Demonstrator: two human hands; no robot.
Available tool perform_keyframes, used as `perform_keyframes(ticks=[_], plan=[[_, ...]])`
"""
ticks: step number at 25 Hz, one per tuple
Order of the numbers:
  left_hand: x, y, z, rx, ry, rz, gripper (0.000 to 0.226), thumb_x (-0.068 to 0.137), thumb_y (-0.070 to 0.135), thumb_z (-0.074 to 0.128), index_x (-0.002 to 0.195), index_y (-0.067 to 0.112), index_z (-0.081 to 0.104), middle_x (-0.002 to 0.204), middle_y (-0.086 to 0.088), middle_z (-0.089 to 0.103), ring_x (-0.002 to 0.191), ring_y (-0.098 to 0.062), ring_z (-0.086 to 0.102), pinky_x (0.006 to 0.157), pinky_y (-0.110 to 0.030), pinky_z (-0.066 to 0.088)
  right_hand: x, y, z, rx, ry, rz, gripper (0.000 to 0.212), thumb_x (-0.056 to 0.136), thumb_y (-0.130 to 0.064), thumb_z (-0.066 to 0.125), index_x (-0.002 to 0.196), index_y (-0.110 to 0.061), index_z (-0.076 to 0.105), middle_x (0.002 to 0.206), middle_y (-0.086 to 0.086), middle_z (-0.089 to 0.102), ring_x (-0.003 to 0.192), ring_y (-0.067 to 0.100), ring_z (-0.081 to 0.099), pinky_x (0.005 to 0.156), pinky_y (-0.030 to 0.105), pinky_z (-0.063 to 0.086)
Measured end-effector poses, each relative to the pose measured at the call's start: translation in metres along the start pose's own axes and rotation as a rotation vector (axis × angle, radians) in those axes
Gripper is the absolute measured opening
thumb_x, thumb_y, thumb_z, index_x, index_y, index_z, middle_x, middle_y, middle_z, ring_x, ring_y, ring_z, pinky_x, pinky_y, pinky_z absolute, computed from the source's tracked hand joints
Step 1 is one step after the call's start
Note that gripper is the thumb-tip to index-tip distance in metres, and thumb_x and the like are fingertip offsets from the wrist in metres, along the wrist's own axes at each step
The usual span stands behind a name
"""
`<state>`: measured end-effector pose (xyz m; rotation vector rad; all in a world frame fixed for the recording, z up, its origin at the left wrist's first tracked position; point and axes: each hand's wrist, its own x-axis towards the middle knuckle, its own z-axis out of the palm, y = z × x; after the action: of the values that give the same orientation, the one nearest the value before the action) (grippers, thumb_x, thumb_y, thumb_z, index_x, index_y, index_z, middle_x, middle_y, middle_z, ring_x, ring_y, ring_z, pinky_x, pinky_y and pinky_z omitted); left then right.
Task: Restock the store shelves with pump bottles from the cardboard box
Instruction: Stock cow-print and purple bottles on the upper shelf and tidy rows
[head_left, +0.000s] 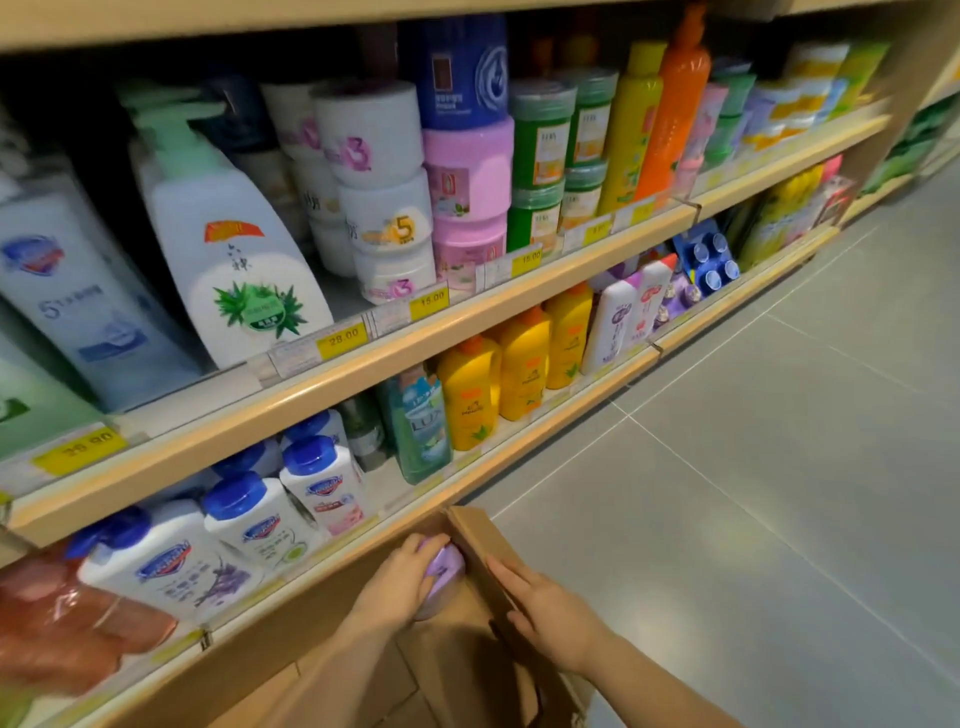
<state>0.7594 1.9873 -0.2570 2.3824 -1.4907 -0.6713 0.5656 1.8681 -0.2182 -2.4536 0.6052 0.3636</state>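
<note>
Retail shop aisle: tiered wooden shelves (363, 358) stocked with rows of toiletry bottles (234, 244) and jars (384, 223), yellow price tags (345, 340) along the shelf edges, grey tiled floor (753, 467).

purple bottle (441, 574) half hidden, box (483, 551) cropped

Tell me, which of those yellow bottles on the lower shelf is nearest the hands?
The leftmost yellow bottle, beside the green Lux bottle. The other two yellow ones stand further right, away from the left hand and right hand.
</note>
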Motion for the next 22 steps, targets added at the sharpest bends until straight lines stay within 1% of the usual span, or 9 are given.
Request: perform_keyframes(ticks=[3, 6, 8, 10, 12, 14, 17, 19, 22], plan=[[-0.001, 0.002, 0.0, 0.013, 0.01, -0.009, 0.049, 0.095, 0.028, 0.048, 0.141, 0.026, 0.033, 0.141, -0.002, 0.038, 0.122, -0.018, 0.047, 0.101, -0.023, 0.037, 0.0, -0.001, 0.003, 0.013, -0.003, 0.005, 0.063, 0.098, -0.027, 0.04, 0.146, -0.042, 0.001, 0.155, -0.007, 0.022, 0.129, 0.021, 0.044, 0.105, 0.031, 0.039], [-0.01, 0.005, -0.015, -0.013, 0.006, -0.008, 0.045, 0.094, 0.031, 0.05, 0.138, 0.029, 0.038, 0.141, 0.002, 0.041, 0.123, -0.014, 0.046, 0.102, -0.022, 0.037, 0.0, -0.002, -0.003, -0.02, -0.017, -0.011, 0.064, 0.096, -0.028, 0.043, 0.146, -0.039, 0.005, 0.156, -0.006, 0.021, 0.129, 0.023, 0.043, 0.106, 0.033, 0.038], [-0.018, 0.009, -0.037, -0.069, 0.028, -0.012, 0.044, 0.092, 0.032, 0.053, 0.134, 0.032, 0.042, 0.14, 0.003, 0.045, 0.122, -0.012, 0.045, 0.104, -0.025, 0.037, -0.001, -0.008, -0.012, -0.041, -0.032, -0.011, 0.066, 0.094, -0.031, 0.047, 0.146, -0.039, 0.008, 0.156, -0.006, 0.021, 0.131, 0.023, 0.04, 0.107, 0.035, 0.038], [-0.025, 0.017, -0.067, -0.104, 0.054, -0.015, 0.045, 0.091, 0.031, 0.055, 0.134, 0.031, 0.044, 0.138, 0.005, 0.047, 0.123, -0.013, 0.044, 0.102, -0.025, 0.035, -0.003, -0.021, -0.028, -0.048, -0.008, -0.015, 0.066, 0.092, -0.035, 0.051, 0.146, -0.038, 0.013, 0.155, -0.006, 0.023, 0.132, 0.021, 0.039, 0.108, 0.035, 0.037], [-0.032, 0.027, -0.103, -0.13, 0.072, -0.005, 0.046, 0.09, 0.029, 0.057, 0.134, 0.031, 0.044, 0.138, 0.006, 0.047, 0.125, -0.012, 0.044, 0.102, -0.025, 0.035, -0.005, -0.041, -0.053, -0.025, 0.052, -0.057, 0.068, 0.089, -0.036, 0.056, 0.146, -0.034, 0.017, 0.154, -0.005, 0.026, 0.133, 0.021, 0.038, 0.109, 0.034, 0.034], [-0.04, 0.038, -0.143, -0.146, 0.097, 0.021, 0.045, 0.09, 0.03, 0.059, 0.133, 0.032, 0.046, 0.137, 0.007, 0.049, 0.124, -0.01, 0.045, 0.104, -0.027, 0.037, -0.004, -0.063, -0.076, 0.023, 0.114, -0.128, 0.075, 0.086, -0.038, 0.061, 0.146, -0.031, 0.017, 0.154, -0.004, 0.026, 0.136, 0.019, 0.034, 0.11, 0.033, 0.031], [-0.056, 0.06, -0.212, -0.121, 0.181, 0.077, 0.045, 0.088, 0.031, 0.062, 0.131, 0.027, 0.05, 0.133, 0.008, 0.053, 0.121, -0.009, 0.048, 0.101, -0.023, 0.037, -0.002, -0.102, -0.108, 0.108, 0.209, -0.243, 0.088, 0.074, -0.054, 0.066, 0.142, -0.041, 0.011, 0.15, -0.006, 0.028, 0.134, 0.015, 0.036, 0.106, 0.035, 0.04], [-0.066, 0.078, -0.257, -0.12, 0.256, 0.093, 0.046, 0.087, 0.032, 0.064, 0.13, 0.025, 0.052, 0.13, 0.006, 0.055, 0.119, -0.011, 0.05, 0.099, -0.023, 0.037, -0.002, -0.126, -0.128, 0.141, 0.302, -0.296, 0.103, 0.066, -0.058, 0.07, 0.145, -0.034, 0.007, 0.149, -0.006, 0.025, 0.135, 0.014, 0.033, 0.104, 0.034, 0.041], [-0.08, 0.099, -0.319, -0.065, 0.343, 0.135, 0.046, 0.086, 0.031, 0.064, 0.13, 0.023, 0.051, 0.13, 0.003, 0.055, 0.117, -0.013, 0.05, 0.1, -0.029, 0.039, -0.008, -0.163, -0.163, 0.131, 0.506, -0.354, 0.117, 0.06, -0.056, 0.074, 0.147, -0.025, 0.002, 0.149, -0.002, 0.02, 0.136, 0.015, 0.027, 0.1, 0.03, 0.042]])
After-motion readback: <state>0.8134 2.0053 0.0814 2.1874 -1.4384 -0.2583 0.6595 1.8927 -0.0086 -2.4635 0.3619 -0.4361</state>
